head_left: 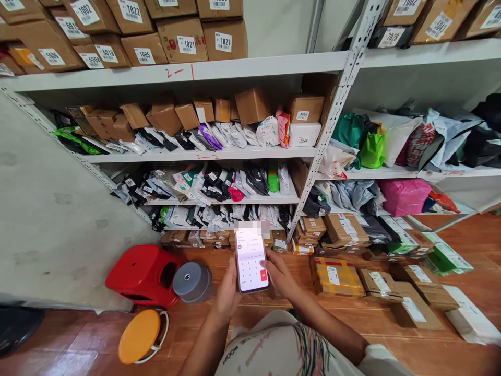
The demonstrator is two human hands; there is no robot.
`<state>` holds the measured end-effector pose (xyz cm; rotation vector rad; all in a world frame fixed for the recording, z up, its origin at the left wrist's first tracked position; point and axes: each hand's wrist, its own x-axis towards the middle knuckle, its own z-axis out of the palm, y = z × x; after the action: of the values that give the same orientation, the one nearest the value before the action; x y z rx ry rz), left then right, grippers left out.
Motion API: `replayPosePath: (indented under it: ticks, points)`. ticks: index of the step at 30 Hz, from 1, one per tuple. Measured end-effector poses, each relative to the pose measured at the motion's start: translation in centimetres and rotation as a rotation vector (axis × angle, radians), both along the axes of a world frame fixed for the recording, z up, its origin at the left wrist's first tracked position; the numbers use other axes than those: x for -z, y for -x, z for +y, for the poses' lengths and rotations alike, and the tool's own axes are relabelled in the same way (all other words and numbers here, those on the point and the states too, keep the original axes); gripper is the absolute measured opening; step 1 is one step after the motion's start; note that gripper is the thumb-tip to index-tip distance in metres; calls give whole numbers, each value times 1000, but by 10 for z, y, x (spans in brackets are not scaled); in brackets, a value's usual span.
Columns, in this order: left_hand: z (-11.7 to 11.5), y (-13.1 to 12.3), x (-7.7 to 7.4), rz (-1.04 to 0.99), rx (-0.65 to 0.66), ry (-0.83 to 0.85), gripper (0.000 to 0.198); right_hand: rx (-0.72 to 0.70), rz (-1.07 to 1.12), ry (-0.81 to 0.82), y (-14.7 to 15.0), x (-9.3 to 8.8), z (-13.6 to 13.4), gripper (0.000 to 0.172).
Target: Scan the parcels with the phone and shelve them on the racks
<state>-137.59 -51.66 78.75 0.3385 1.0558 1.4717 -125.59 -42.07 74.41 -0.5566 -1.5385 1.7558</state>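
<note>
A smartphone (249, 284) is held upright in front of my chest, its lit screen showing a number keypad with a red key at the lower right. My left hand (228, 288) grips its left edge, with fingers partly hidden behind it. At the right edge my right hand (281, 272) is closed round the phone, the thumb lying over the keypad. The top of the screen is blurred out. Beyond the phone stands a white metal shelf rack (258, 67) loaded with labelled boxes and bagged parcels.
A red plastic stool (136, 271), a grey round stool (191, 282) and an orange-topped stool (140, 337) stand at the left. Several cartons lie on the tiled floor at the right, including a yellow-taped box (338, 277). A second rack holds a pink parcel (405, 196).
</note>
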Motion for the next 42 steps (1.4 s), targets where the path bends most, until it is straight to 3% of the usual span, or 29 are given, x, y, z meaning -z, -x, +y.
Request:
replayPosePath:
  ticks: [14,19,21,26,32,37,42]
  points:
    - [0,-2,10,21,-45,-118,72,-2,-12,4,6,-2,-7,34]
    - [-4,1,10,6,-50,-98,74,-197,52,-44,-7,-2,-2,65]
    - [-4,1,8,24,-63,-58,76,-226,58,-47,-11,-2,0,68]
    - [-5,-2,4,39,-69,-22,78,-214,64,13,-12,-4,1,50]
    - [-9,4,8,-79,-4,-94,81,-151,65,82,-9,-10,-3,42]
    - [-13,6,10,-36,34,-100,106,-106,62,160,-4,-10,-4,37]
    - [-14,4,9,12,46,-70,109,-102,75,212,-2,-9,-8,30]
